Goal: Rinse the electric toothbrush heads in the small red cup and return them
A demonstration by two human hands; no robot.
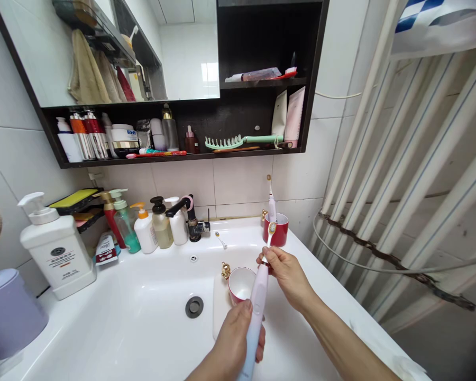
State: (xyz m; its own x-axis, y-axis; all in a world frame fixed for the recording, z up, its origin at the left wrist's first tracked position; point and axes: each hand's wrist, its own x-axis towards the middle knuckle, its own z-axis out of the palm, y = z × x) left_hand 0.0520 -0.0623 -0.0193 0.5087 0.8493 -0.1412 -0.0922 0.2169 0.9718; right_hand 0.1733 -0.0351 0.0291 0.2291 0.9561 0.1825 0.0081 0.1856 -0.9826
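Cup (281, 234) holds toothbrush (272, 209); basin (150, 301) holds second cup (240, 286) beside the electric toothbrush (258, 300).

Fading from pale pink to light blue along the toothbrush (258, 296), with white and tan on its brush head (272, 229). Red on the rear cup (281, 233), white across the basin (150, 296), mint green on the hairbrush (244, 141), dark brown on the shelf unit (238, 117), striped blue down the off-white pipes (431, 159).
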